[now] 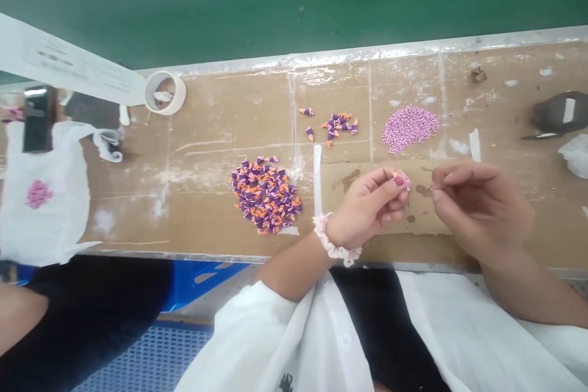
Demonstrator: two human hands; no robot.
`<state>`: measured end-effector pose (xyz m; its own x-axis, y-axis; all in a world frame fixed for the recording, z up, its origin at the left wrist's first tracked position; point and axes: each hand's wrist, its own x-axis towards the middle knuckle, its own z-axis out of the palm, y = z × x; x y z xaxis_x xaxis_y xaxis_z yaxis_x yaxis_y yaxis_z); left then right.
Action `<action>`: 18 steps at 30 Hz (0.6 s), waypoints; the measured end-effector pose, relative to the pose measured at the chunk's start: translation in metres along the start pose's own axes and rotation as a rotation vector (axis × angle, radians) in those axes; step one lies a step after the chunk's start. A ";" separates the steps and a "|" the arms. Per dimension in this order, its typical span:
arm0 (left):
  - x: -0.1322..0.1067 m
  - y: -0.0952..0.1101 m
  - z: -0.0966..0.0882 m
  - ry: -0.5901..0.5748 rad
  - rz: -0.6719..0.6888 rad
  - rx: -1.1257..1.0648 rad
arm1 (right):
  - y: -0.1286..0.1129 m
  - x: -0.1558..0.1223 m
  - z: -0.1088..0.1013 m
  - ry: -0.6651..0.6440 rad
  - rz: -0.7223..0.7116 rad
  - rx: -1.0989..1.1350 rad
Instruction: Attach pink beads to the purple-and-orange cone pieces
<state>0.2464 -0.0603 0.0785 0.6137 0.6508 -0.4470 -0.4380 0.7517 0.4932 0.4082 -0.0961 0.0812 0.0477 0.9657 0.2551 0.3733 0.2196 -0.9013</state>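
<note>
My left hand (370,205) is curled closed and pinches a small pink piece (399,179) at its fingertips, above the brown worktop (197,153). A frilly pink band sits on that wrist. My right hand (478,202) faces it, fingers pressed together in a pinch on something too small to make out. A large heap of purple-and-orange cone pieces (265,195) lies left of my left hand. A few more such cones (337,124) lie farther back. A pile of small pink pieces (410,127) lies beyond my hands.
A white tape roll (165,93) stands at the back left. A white plastic bag (43,193) with pink pieces inside hangs over the left edge. A dark tool (558,113) lies at the far right. Another person's arm (18,312) shows at lower left.
</note>
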 end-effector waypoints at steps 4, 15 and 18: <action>0.000 -0.003 -0.002 -0.039 -0.113 -0.114 | -0.013 -0.001 0.000 -0.083 -0.057 -0.008; -0.001 -0.008 -0.005 -0.058 -0.199 -0.182 | -0.018 0.004 0.000 -0.160 -0.075 -0.119; -0.001 -0.008 -0.003 -0.051 -0.181 -0.175 | -0.019 0.003 0.000 -0.152 -0.070 -0.151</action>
<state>0.2470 -0.0665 0.0726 0.7228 0.5013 -0.4756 -0.4224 0.8652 0.2701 0.4009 -0.0974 0.0992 -0.1192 0.9610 0.2495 0.5055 0.2750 -0.8178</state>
